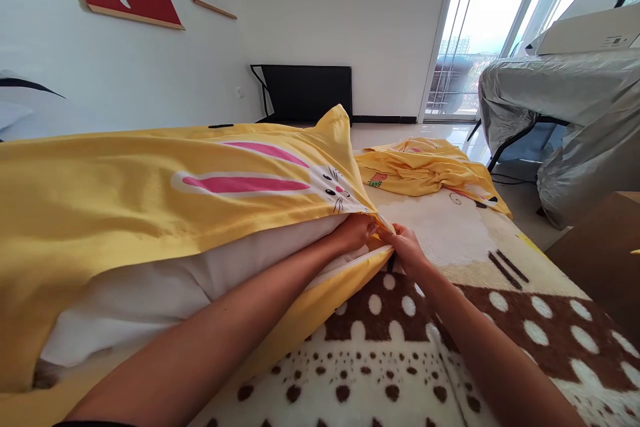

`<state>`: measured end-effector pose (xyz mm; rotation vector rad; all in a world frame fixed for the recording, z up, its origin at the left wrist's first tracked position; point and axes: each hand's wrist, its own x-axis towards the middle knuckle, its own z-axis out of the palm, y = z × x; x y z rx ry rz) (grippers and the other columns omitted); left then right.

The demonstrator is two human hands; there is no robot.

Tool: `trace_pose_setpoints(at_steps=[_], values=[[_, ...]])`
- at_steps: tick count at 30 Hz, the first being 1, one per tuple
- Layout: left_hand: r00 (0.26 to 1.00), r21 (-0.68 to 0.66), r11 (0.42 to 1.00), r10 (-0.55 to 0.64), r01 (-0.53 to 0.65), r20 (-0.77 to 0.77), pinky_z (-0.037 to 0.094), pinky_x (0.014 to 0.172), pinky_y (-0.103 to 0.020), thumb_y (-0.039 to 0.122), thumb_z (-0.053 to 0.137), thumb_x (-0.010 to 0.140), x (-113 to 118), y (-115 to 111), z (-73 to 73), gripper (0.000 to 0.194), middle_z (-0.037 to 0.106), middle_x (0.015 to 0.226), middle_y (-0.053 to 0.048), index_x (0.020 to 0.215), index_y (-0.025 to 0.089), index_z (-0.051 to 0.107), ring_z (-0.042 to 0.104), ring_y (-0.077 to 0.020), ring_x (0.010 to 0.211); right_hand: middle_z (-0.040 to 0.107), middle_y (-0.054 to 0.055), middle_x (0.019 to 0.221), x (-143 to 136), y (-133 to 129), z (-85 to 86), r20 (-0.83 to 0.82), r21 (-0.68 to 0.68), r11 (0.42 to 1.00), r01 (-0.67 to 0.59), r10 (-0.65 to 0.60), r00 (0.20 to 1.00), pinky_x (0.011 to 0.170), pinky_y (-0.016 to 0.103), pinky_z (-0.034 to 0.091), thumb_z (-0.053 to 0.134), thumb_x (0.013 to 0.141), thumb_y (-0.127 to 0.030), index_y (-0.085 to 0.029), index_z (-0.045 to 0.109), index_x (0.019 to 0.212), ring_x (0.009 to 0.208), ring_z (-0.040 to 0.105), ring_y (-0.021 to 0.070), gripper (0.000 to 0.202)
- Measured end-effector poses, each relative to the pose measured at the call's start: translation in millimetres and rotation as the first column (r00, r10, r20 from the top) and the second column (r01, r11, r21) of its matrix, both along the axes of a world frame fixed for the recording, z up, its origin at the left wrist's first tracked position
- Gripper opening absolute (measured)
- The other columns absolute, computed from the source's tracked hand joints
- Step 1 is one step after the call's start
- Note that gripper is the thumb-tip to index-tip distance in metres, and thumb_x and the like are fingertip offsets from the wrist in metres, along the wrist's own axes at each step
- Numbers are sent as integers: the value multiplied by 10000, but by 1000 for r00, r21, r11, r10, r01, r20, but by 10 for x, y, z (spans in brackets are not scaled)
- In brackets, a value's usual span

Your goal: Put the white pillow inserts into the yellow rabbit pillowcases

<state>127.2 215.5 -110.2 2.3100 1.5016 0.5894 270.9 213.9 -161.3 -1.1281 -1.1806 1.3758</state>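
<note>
Left hand (355, 231): curls around cloth just inside the far corner of the long opening, with fingertips partly hidden. Probably reaches in there to steady the edge from within.

Yellow cotton cover with a pink-eared rabbit print (125, 193): lies lengthwise from the left edge of view to the hands, open along the near side. Gapes widest at the left, away from both hands, and narrows towards the gripped corner. Rises to a peak above the rabbit's face, seemingly propped by bulk underneath.

Soft white filling (250, 253): sits within the opening, beneath the left forearm. Bulges towards the person, likely for want of a closed edge to hold it back.

Black flat-backed piece of furniture (310, 90): stands beyond the cover, close to the wall.

Right hand (407, 250): pinches the pale-trimmed edge of the cover between thumb and fingers, just beside the left hand. Seems to draw the corner taut from outside, against the hold from within.

Crumpled yellow printed cloth (425, 163): lies loosely heaped past the hands, apart from the corner being held.

Brown and cream plush blanket with spots (450, 230): spreads under the cover and the crumpled cloth, giving both a soft, broad support.

Silvery plastic sheeting (560, 87): drapes over furniture at the far right, presumably against dust.
</note>
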Motion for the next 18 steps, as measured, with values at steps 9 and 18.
trace_pose_setpoints(at_steps=[9,18], values=[[993,-40,993,-114,113,-16,455,896,-383,146,501,870,78,-78,69,177,666,973,-58,963,126,650,601,-187,932,558,-25,575,13,21,-9,55,25,996,81,-83,995,518,226,332,630,564,-347,-172,580,658,575,469,124,204],[980,-65,983,-174,169,-93,417,882,-381,76,482,754,78,-107,33,267,674,1044,-111,937,122,671,576,-248,931,575,-23,637,-78,-53,29,-149,17,998,57,-54,987,523,239,388,628,572,-497,-193,532,783,552,477,121,382]])
